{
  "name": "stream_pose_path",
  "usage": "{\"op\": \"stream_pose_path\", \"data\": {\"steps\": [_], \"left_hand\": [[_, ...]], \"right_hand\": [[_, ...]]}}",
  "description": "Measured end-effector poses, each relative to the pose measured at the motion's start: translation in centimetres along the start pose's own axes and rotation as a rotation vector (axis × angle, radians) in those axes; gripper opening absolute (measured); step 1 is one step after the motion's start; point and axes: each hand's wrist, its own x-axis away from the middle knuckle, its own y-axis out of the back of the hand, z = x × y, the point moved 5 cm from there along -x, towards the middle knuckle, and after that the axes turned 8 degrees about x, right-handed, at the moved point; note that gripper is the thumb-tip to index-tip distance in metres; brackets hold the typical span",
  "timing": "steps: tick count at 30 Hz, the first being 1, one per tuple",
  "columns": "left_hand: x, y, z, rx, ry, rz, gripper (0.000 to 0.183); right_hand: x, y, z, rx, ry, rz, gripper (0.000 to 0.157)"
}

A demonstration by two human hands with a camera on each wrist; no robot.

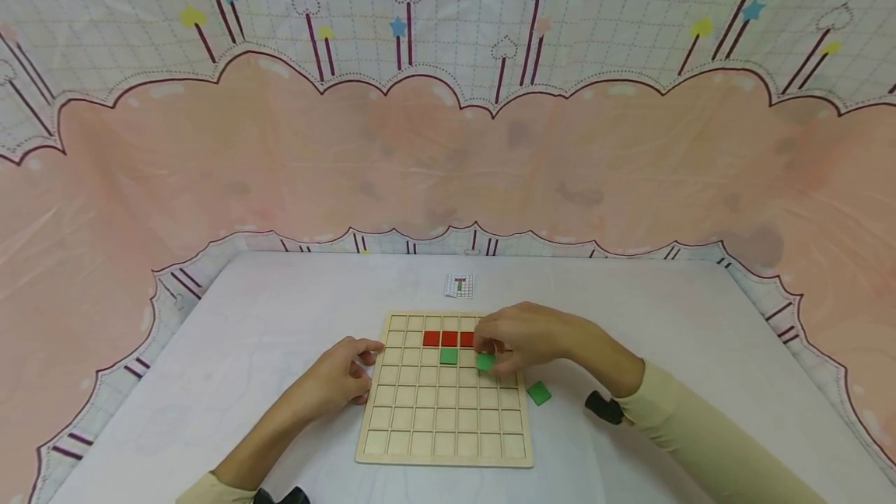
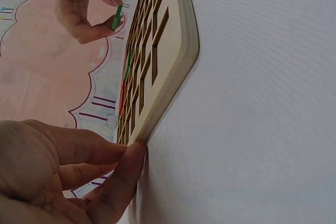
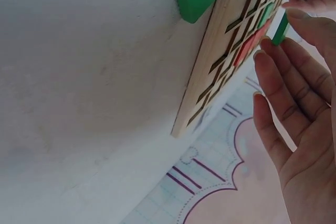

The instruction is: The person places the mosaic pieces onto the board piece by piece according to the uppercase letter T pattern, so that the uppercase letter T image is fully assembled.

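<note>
A pale wooden grid board (image 1: 424,418) lies flat on the white table. Three red tiles (image 1: 449,339) fill a row of its upper cells, with one green tile (image 1: 449,356) in the cell under the middle red one. My right hand (image 1: 528,334) pinches another green tile (image 3: 281,30) between thumb and fingers, over the board's upper right part; in the left wrist view that tile (image 2: 116,18) is tilted on edge. At the board's left side, my left hand (image 1: 338,376) grips the edge with thumb and finger, seen close up in the left wrist view.
A loose green tile (image 1: 539,393) lies on the table just right of the board. Behind the board is a small card (image 1: 460,285) printed with a grid and a red and green T-shaped pattern. A patterned cloth (image 1: 448,169) hangs along the table's back.
</note>
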Motion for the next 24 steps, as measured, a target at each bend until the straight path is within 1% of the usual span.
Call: {"op": "stream_pose_path", "data": {"steps": [6,13,20,24], "left_hand": [[0.0,0.0,-0.1,-0.012,0.000,0.002,0.056],[0.1,0.1,-0.3,-0.019,0.003,0.003,0.056],[0.2,0.1,-0.6,-0.022,-0.024,0.013,0.056],[0.2,0.0,-0.5,-0.014,-0.027,0.019,0.057]], "right_hand": [[-0.6,0.0,0.3,0.015,0.022,0.001,0.021],[-1.1,-0.2,0.6,0.006,0.032,0.008,0.019],[-1.5,0.0,1.1,0.008,0.058,0.001,0.019],[-1.8,-0.2,1.3,0.012,0.061,0.008,0.021]]}}
